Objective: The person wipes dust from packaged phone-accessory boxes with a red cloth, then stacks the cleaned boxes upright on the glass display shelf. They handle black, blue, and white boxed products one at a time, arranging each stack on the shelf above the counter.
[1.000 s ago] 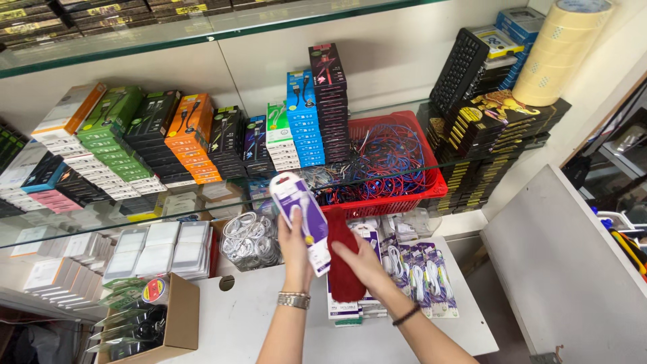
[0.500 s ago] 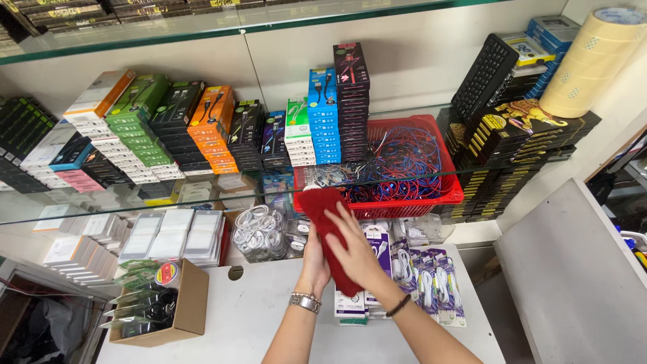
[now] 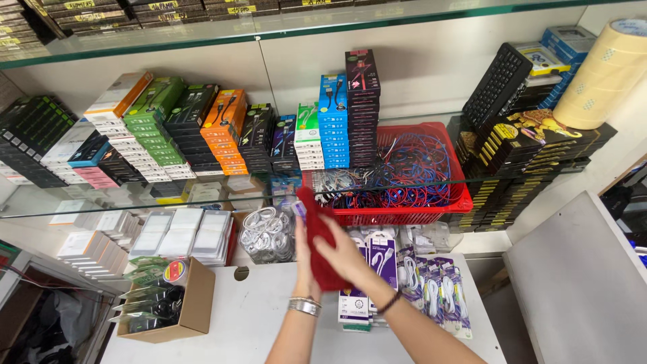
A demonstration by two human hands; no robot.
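Note:
Above the white counter (image 3: 269, 317), both my hands are together on a dark red cloth (image 3: 315, 219) that stands upright between them. My left hand (image 3: 303, 259), with a metal bracelet on its wrist, is behind the cloth and holds it up. My right hand (image 3: 347, 256), with a dark band on its wrist, is pressed against the cloth's front. A sliver of a purple and white package (image 3: 297, 209) peeks out at the cloth's left edge; the rest of it is hidden.
A red basket (image 3: 458, 195) of tangled cables sits on the glass shelf beside stacks of coloured boxes (image 3: 222, 128). Bagged white cable coils (image 3: 266, 236), hanging cable packs (image 3: 431, 276) and an open cardboard box (image 3: 195, 303) are on the counter. A grey panel (image 3: 579, 283) stands at the right.
A second ago my left hand held the purple and white package bare. The red cloth in my right hand has come over it and now covers it. The view has dropped slightly.

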